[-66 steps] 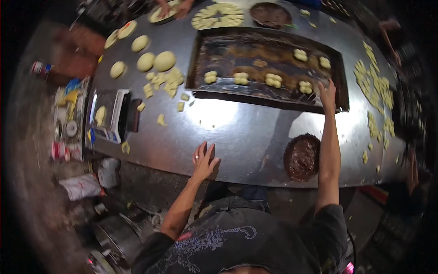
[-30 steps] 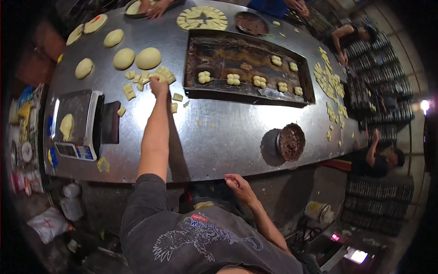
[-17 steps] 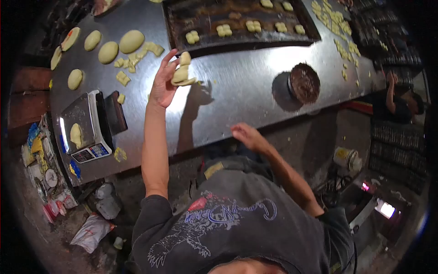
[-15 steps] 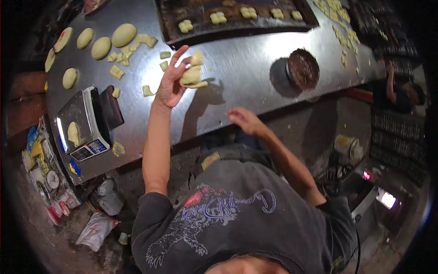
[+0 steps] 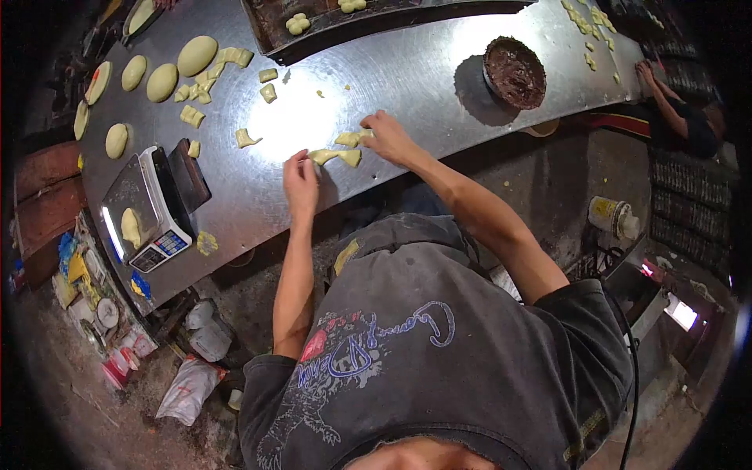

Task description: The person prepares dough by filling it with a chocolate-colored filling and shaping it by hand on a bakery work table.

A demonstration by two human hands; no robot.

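Near the table's front edge, my left hand [image 5: 301, 186] pinches one end of a pale yellow piece of dough [image 5: 337, 157], stretched out toward the right. Just beyond it, my right hand [image 5: 390, 141] has its fingers closed on the right end of a second dough piece [image 5: 350, 139]. Both pieces lie low at the metal tabletop [image 5: 423, 125]. A small scrap of dough [image 5: 247, 139] rests to the left of my hands.
A digital scale [image 5: 149, 211] with dough on it stands at the left. Round dough balls [image 5: 197, 56] lie behind it. A dark baking tray [image 5: 376, 27] with dough clusters is at the back. A bowl with brown contents [image 5: 515, 74] sits at right; another person's arm [image 5: 664, 98] is beyond.
My left hand has come down from above the table with the dough, which is now low at the tabletop. My right hand has moved forward from the table edge onto a dough piece.
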